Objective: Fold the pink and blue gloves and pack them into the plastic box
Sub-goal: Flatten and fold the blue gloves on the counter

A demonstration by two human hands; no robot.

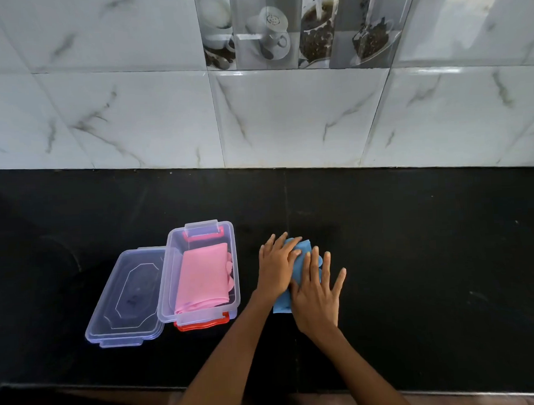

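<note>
**Blue glove lies right of the box, under both palms**

Head view: I see the left hand (276, 267) and right hand (315, 295) pressed flat on the blue glove (283, 302), fingers (326, 262) spread, gripping nothing. Its long axis runs away from me on the dark surface (430, 256). The plastic box (233, 265), already holding the pink glove (201, 277), sits just left, so I judge the left hand nearer for the transfer.

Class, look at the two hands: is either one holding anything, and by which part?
Nothing is gripped. Both the left hand and right hand press flat on the blue glove, on its upper face.
</note>
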